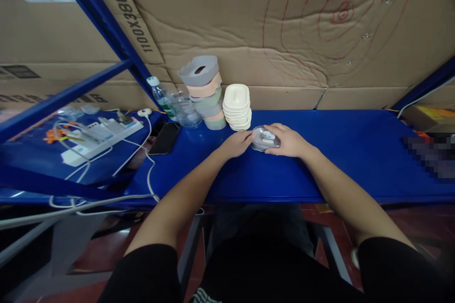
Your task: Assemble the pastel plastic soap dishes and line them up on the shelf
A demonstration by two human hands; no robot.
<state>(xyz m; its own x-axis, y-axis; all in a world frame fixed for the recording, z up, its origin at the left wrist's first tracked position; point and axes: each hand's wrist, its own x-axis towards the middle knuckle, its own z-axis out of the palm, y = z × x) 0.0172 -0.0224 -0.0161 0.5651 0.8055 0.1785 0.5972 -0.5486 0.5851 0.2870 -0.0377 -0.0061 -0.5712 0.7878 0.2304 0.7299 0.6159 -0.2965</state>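
Observation:
A small grey, rounded dish-like piece (265, 145) with a pale patch in its middle is between my hands on the blue table. My right hand (286, 140) is closed on its right side, with fingers along the far and near edges. At its left edge, my left hand (237, 144) touches the rim with its fingers pressed together. Just behind my left hand rises a stack of cream-coloured lids (237, 99). Left of that stands a taller stack of grey, peach and green containers (208, 89).
A clear bottle (163, 99) leans by the rack post, near clear plastic cups (187, 112). A black phone (165, 138) and a white power strip (103, 141) with cables lie at the left. Cardboard (227, 19) stands behind the blue table (355, 151).

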